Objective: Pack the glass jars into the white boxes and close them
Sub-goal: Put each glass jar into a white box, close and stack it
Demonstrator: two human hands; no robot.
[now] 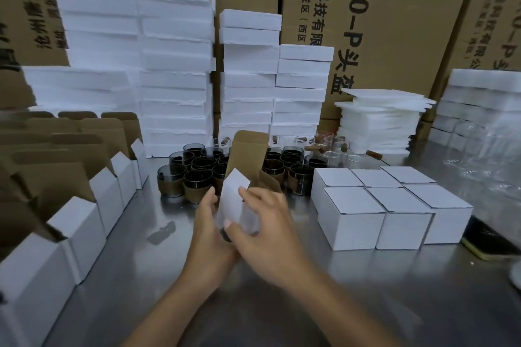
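Nearest, at bench point(135, 267) centre, the left hand point(207, 224) has its grip wrapped round the white box point(233, 194), and the right hand point(263, 224) has its grip pinching the same box, where something glassy blurs. The lid flap point(248, 149) stands open toward 12 o'clock. I'd steady the box, seat the jar fully, then tuck the flap. Dark jars point(197, 175) wait at 12 o'clock.

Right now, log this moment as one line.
left hand: grips open white box | right hand: grips same box | lid: up | closed boxes: six, right | dark jars: behind, unpacked
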